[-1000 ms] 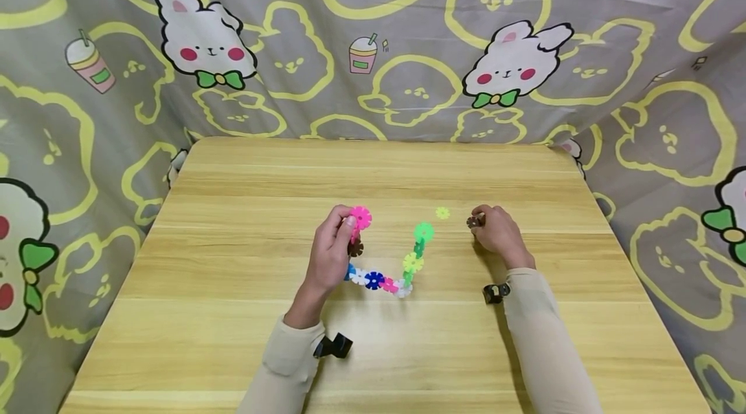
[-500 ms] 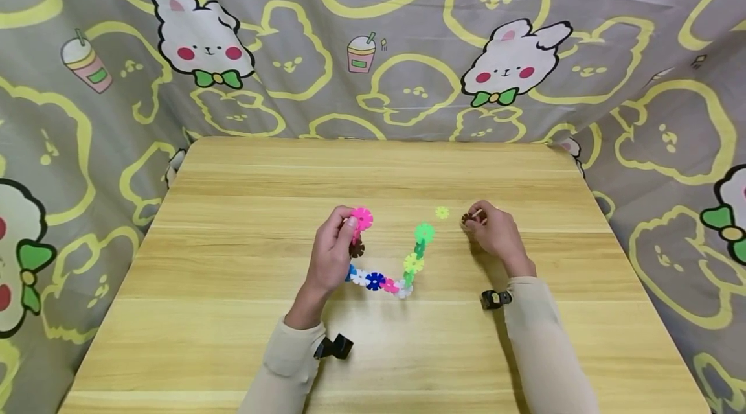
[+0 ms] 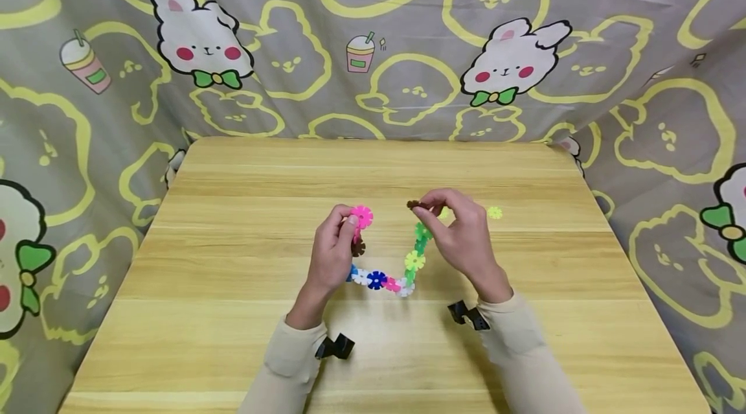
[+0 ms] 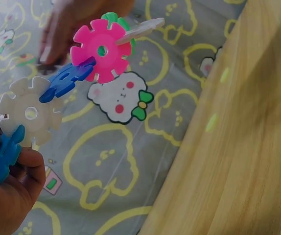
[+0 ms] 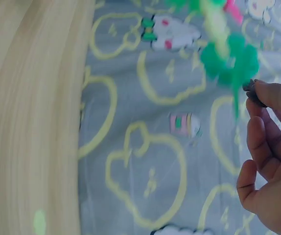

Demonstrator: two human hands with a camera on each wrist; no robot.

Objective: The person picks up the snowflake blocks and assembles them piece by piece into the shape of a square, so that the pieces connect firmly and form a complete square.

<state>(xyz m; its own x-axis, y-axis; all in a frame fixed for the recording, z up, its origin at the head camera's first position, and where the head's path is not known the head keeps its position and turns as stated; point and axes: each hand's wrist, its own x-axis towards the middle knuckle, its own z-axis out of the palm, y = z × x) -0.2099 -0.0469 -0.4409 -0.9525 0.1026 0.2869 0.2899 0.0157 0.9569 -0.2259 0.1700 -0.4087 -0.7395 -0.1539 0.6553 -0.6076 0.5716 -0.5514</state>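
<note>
My left hand (image 3: 332,252) grips a curved chain of interlocked snowflake discs, pinching near its upper end below a bright pink disc (image 3: 362,216). From there the chain dips through white, dark blue (image 3: 376,280) and pink discs, then climbs through a yellow disc (image 3: 415,260) to a green end disc (image 3: 422,230). Thumb and fingertips of my right hand (image 3: 466,239) pinch a single brown snowflake disc (image 3: 414,205) just above that green end, apart from it in the right wrist view. In the left wrist view, my left fingers (image 4: 30,166) lie at a blue disc (image 4: 6,154).
Two loose yellow-green discs lie on the wooden table (image 3: 233,219): one disc (image 3: 495,212) right of my right hand, the other disc (image 3: 445,212) partly hidden behind it. A patterned grey curtain (image 3: 291,45) hangs around the table's back and sides.
My right hand has moved left with the brown disc, up to the chain's green end. A loose yellow-green disc now shows where that hand was. The left hand has stayed still.
</note>
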